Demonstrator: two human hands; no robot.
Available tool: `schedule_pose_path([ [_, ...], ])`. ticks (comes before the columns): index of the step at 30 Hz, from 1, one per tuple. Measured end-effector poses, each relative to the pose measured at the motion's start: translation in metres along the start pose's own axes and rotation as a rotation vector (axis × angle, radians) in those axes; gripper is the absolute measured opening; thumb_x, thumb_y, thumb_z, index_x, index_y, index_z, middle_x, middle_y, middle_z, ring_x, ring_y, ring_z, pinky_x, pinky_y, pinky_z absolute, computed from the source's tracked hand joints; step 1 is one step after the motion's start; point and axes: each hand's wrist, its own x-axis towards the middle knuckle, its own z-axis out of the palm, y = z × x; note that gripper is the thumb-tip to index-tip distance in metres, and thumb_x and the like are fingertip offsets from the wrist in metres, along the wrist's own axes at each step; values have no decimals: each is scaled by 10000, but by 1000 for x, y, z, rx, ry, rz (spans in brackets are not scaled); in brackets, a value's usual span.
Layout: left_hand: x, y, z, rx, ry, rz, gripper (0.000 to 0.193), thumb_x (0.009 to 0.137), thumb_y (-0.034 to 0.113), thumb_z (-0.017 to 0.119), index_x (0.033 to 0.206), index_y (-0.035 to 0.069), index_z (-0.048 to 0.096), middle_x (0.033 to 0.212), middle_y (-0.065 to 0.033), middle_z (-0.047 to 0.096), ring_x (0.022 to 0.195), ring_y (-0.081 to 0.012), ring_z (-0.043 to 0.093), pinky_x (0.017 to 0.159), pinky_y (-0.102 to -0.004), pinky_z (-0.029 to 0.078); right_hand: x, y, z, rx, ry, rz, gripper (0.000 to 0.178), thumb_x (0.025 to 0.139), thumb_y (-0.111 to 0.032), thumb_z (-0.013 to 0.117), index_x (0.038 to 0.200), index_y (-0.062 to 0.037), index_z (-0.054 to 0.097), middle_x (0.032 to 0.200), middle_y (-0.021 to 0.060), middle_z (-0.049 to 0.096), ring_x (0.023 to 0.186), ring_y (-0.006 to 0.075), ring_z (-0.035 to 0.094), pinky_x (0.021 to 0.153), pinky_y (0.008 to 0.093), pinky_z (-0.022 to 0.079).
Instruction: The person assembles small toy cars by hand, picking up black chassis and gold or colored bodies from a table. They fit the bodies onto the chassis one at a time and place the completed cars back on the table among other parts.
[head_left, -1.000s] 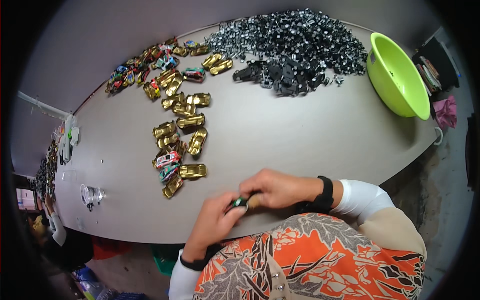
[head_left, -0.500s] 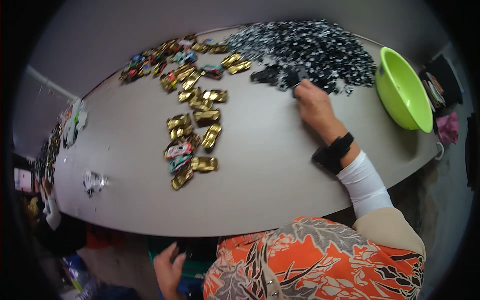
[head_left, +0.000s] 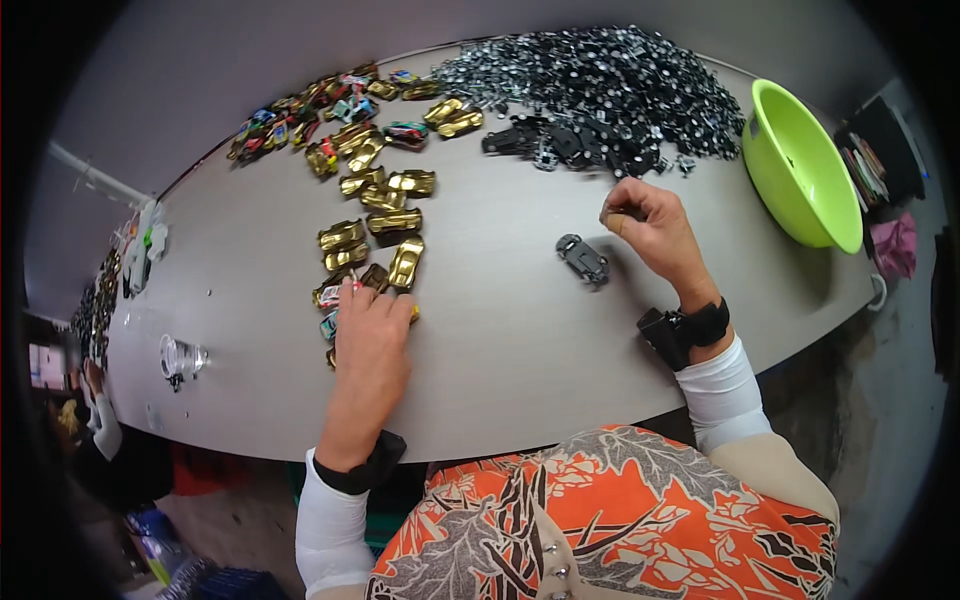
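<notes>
My left hand (head_left: 372, 335) lies over the lower end of a row of toy car bodies, fingers stretched down onto them, close to a red-and-white car body (head_left: 335, 296). Its thumb is hidden beneath. A gold car body (head_left: 405, 262) sits just beyond the fingers. My right hand (head_left: 648, 222) hovers above the table with thumb and forefinger pinched together; whatever they hold is too small to make out. To the left of it, one dark toy car chassis (head_left: 582, 260) rests alone on the table.
A big heap of small black-and-silver parts (head_left: 620, 85) covers the back right, with black chassis (head_left: 580, 142) along its front. Beside it stands a lime-green basin (head_left: 800, 170). More car bodies (head_left: 300, 115) pile up at the back left. A clear cup (head_left: 182, 355) lies left; another person's arm (head_left: 105, 425) shows far left.
My left hand has come up from below the table edge onto the car bodies. My right hand has drawn back from the black chassis, and one chassis now lies apart on the table.
</notes>
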Motion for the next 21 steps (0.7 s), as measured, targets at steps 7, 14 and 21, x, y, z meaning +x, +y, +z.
schedule_pose_path([
  [7, 18, 31, -4, -560, 78, -119, 282, 779, -37, 558, 1060, -13, 568, 845, -72, 570, 739, -187, 573, 679, -256, 450, -19, -19, 1, -495, -151, -20, 190, 662, -105, 656, 793, -15, 553, 777, 139, 591, 694, 330, 583, 619, 385, 459],
  [14, 48, 52, 28, -1700, -118, -579, 356, 757, 22, 642, 1098, 3, 542, 893, -13, 543, 711, -86, 532, 631, -231, 465, -20, -19, 22, -355, -280, 3, 239, 667, -87, 667, 856, -13, 541, 738, 94, 576, 672, 224, 580, 602, 333, 455],
  [21, 57, 59, 38, -1998, -224, -632, 274, 755, 10, 664, 1009, 22, 563, 856, -32, 576, 706, -99, 584, 593, -227, 513, -23, -27, 37, 518, -435, 401, 151, 760, -61, 664, 880, -8, 589, 773, 0, 585, 694, 49, 522, 632, 197, 433],
])
